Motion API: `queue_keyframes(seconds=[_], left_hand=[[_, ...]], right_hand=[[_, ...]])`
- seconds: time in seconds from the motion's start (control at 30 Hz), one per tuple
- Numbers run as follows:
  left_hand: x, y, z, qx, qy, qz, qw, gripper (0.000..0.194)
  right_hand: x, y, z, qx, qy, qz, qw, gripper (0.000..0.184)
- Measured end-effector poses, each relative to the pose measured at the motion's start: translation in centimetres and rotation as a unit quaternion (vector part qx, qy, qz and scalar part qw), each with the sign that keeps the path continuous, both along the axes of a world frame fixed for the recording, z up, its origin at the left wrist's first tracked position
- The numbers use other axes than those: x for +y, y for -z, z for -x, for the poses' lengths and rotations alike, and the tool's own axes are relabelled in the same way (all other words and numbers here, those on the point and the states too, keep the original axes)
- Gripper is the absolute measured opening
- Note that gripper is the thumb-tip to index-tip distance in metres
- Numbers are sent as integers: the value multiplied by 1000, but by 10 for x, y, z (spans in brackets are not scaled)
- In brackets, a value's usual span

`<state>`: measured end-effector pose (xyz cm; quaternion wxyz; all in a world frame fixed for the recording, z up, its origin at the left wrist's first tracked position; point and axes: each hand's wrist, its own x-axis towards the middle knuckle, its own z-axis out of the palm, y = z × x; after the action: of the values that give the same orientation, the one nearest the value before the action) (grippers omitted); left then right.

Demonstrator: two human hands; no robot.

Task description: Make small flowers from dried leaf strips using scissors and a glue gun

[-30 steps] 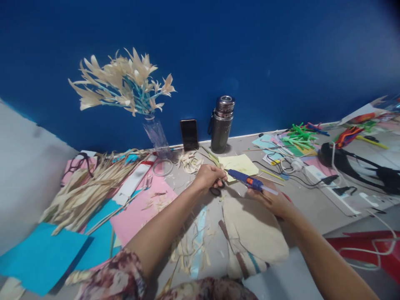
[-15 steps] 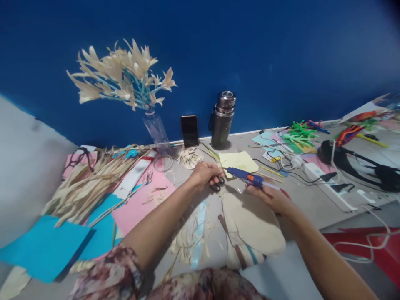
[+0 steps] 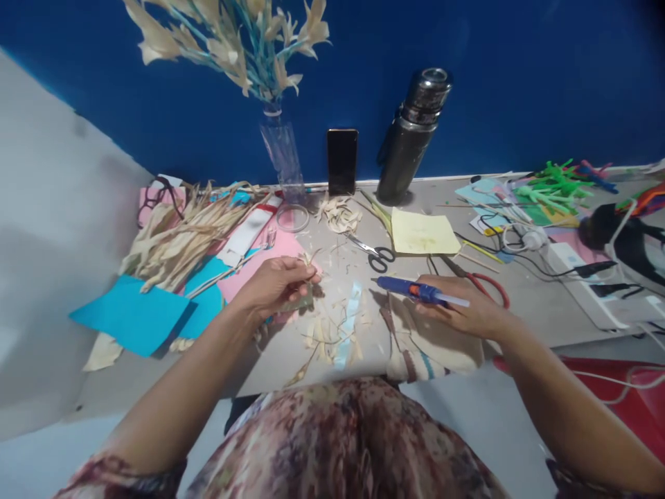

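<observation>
My left hand [image 3: 280,283] is closed, thumb against fingers, on a small pale strip of dried husk [image 3: 307,260] that pokes out past the fingertips. In my right hand [image 3: 454,305] lies a blue hot glue gun [image 3: 402,286], its nozzle pointing left and a clear glue stick coming out of its back. Black-handled scissors [image 3: 382,258] rest on the table between and beyond both hands. Below the glue gun is a beige cloth piece [image 3: 447,343] with striped edging. Husk scraps [image 3: 325,336] and a light-blue strip [image 3: 349,326] lie between my forearms.
Dried husks [image 3: 192,235] and blue paper [image 3: 132,312] spread at left. A clear vase [image 3: 283,156], a phone [image 3: 342,163] and a flask [image 3: 413,138] stand along the blue wall. Red-handled scissors [image 3: 488,285], green pipe cleaners [image 3: 553,190] and a power strip [image 3: 587,284] are at right.
My left hand has moved left, away from the black scissors, and the husk strip now shows in its fingers. The glue gun stays in my right hand. The view has tilted downward.
</observation>
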<state>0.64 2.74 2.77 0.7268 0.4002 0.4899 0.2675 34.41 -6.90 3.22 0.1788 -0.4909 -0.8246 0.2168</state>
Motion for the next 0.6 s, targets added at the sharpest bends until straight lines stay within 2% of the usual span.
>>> queue_keyframes(seconds=[0.13,0.27,0.43,0.6], left_hand=[[-7,7,12,8,19,9,1000,27],[-6,10,-1,-14,5,4,1000,21],[-4,10,-39,-19,-2,-30,999,14],[-5,11,-64,-27,23,-12,999,13]], right_hand=[[-3,0,-2,-1,39,-12,999,29],[-5,-2,-1,22,87,-23,996,31],[-4,-8,16,9,39,-61,997,27],[-1,-11,35,14,-4,-95,995,23]])
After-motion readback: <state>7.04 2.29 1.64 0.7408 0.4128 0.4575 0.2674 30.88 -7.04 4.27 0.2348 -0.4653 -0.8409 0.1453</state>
